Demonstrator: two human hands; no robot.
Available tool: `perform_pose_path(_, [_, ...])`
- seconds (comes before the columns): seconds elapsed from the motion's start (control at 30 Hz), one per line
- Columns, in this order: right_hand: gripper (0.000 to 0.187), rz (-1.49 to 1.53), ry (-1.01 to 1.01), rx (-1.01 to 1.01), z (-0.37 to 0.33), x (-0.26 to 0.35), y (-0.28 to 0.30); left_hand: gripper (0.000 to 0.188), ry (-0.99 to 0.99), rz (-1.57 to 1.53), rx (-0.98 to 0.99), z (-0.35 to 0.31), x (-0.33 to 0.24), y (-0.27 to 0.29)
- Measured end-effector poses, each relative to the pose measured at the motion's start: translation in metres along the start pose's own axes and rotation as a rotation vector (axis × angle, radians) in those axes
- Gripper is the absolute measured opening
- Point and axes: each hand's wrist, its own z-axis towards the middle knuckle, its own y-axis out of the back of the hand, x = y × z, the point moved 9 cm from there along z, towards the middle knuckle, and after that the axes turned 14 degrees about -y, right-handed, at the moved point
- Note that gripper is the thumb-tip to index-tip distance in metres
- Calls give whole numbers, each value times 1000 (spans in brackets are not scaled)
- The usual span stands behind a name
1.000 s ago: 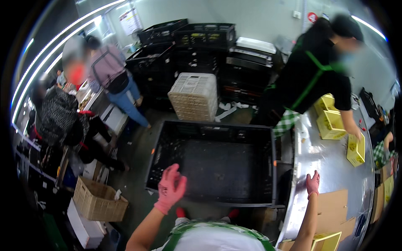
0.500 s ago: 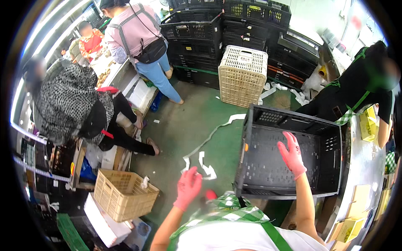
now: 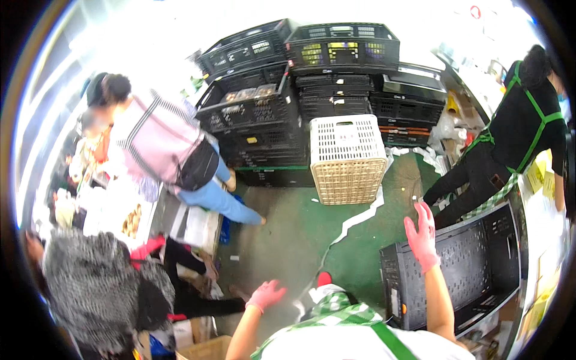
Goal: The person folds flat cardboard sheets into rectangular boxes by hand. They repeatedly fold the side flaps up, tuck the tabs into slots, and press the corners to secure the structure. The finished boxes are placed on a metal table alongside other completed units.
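Observation:
My right hand (image 3: 423,239), in a pink work glove, is raised with its fingers stretched upward and nothing in them. Behind it, from this view, lies a large black plastic crate (image 3: 468,270), open at the top, whose visible inside holds nothing. I cannot tell whether the glove touches the crate's far left corner. On the other side of my body, my left hand (image 3: 266,295), gloved alike, hangs over the floor with fingers apart and holds nothing. A green-and-white checked apron (image 3: 336,305) covers my front.
A cream slatted crate (image 3: 348,174) stands upright ahead, before stacked black crates (image 3: 264,141). A white strip (image 3: 360,217) trails over the green floor. One person in black (image 3: 510,132) stands right; one in pink (image 3: 162,132) bends over a left-hand table. Another person (image 3: 102,288) sits nearer.
The view has moved forward toward the stacks. The black crate now appears lower and farther right. My left hand is lower in the picture; both hands remain without anything in them.

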Motion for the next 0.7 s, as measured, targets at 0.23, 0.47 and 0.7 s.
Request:
perform_pose_path(0.23, [46, 169, 14, 208, 148, 101, -60, 67, 138, -104, -140, 63, 65, 113])
perform_pose_path(0.47, [43, 57, 155, 112, 309, 125, -117, 42, -88, -20, -353, 286, -20, 279])
perform_pose_path(0.7, [42, 139, -86, 246, 418, 117, -149, 62, -810, 373, -804, 486, -307, 507])
